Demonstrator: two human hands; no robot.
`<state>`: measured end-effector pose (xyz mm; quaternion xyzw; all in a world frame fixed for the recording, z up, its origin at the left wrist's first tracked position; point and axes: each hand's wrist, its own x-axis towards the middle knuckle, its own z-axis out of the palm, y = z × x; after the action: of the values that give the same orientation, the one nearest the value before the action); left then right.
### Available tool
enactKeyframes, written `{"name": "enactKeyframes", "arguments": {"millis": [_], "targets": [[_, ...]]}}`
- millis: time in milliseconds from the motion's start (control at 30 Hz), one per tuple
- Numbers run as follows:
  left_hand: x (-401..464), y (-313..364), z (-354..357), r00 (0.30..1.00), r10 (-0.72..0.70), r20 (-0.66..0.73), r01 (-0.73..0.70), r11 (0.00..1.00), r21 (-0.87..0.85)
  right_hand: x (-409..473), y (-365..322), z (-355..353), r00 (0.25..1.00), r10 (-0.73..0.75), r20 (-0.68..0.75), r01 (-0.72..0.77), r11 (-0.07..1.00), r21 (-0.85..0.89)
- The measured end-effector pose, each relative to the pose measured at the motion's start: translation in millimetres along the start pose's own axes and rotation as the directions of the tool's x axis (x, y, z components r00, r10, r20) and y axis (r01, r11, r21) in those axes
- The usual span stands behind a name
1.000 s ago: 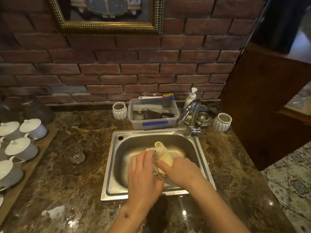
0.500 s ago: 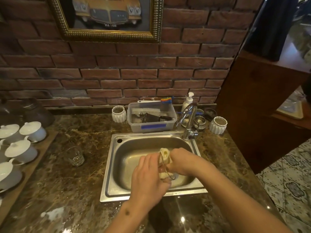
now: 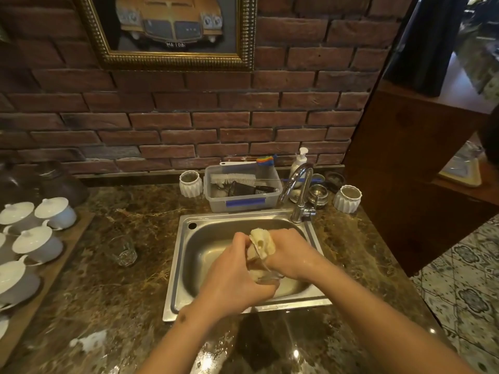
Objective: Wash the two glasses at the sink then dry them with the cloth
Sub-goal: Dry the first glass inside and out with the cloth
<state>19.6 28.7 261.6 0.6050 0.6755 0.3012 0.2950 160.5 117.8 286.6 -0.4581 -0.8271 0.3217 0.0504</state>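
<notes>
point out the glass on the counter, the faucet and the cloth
glass on the counter (image 3: 122, 251), head view, its clear side wall
faucet (image 3: 301, 182), head view, the curved spout
cloth (image 3: 263, 242), head view, the bunched top between the hands

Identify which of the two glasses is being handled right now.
The glass over the sink, gripped by both hands with the cloth; the other glass stands untouched on the counter.

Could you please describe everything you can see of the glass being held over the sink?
The held glass is a clear tumbler, tipped on its side above the steel sink. The left hand grips its lower body; the right hand pushes a pale yellow cloth into its mouth. Only the rim and part of the wall show.
</notes>
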Motion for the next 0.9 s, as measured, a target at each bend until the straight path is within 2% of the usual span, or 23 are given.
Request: {"name": "enactKeyframes", "arguments": {"millis": [100,200,267,300,333,400,500,600,733,833,900], "targets": [[1.3,1.8,-16.3,0.998,-0.026,0.06,0.033,0.992,-0.122,-3.5,0.0,-8.3,0.996,-0.054,-0.064,0.061,0.992,0.112],[-1.5,2.9,-20.3,0.995,-0.064,-0.075,0.036,0.945,-0.325,-6.3,-0.5,-12.3,0.961,-0.06,-0.27,0.108,0.98,0.167],[-4.7,5.7,-11.7,0.972,-0.131,-0.197,0.005,0.844,-0.536,-7.8,-4.5,-8.7,0.897,0.056,-0.438,0.087,0.95,0.299],[-6.0,8.2,-5.0,0.963,-0.157,-0.219,-0.008,0.796,-0.605,-8.3,-7.9,-2.1,0.871,0.153,-0.467,0.066,0.905,0.42],[-7.0,12.0,2.0,0.96,-0.171,-0.223,-0.009,0.772,-0.636,-8.6,-12.6,7.4,0.861,0.247,-0.445,0.033,0.846,0.533],[-6.8,13.4,16.4,0.944,-0.197,-0.264,0.003,0.808,-0.589,-8.5,-20.0,29.6,0.867,0.372,-0.333,-0.075,0.757,0.649],[-2.9,6.0,17.8,0.893,-0.241,-0.38,0.063,0.903,-0.424,-9.9,-23.5,49.4,0.884,0.409,-0.229,-0.157,0.719,0.677],[-2.5,-1.6,5.4,0.931,-0.245,-0.27,0.168,0.946,-0.277,-10.8,-17.4,53.8,0.908,0.364,-0.209,-0.181,0.788,0.588],[-1.0,-2.8,-6.0,0.956,-0.271,-0.116,0.254,0.957,-0.143,-8.2,-15.0,43.7,0.909,0.272,-0.314,-0.183,0.94,0.286],[5.1,-1.0,-12.7,0.956,-0.292,0.044,0.294,0.951,-0.089,-6.3,-18.0,27.0,0.923,0.066,-0.38,-0.11,0.989,-0.094],[11.5,1.7,-18.7,0.947,-0.291,0.137,0.305,0.948,-0.089,-4.5,-19.8,20.9,0.908,-0.091,-0.408,-0.01,0.971,-0.239]]}}
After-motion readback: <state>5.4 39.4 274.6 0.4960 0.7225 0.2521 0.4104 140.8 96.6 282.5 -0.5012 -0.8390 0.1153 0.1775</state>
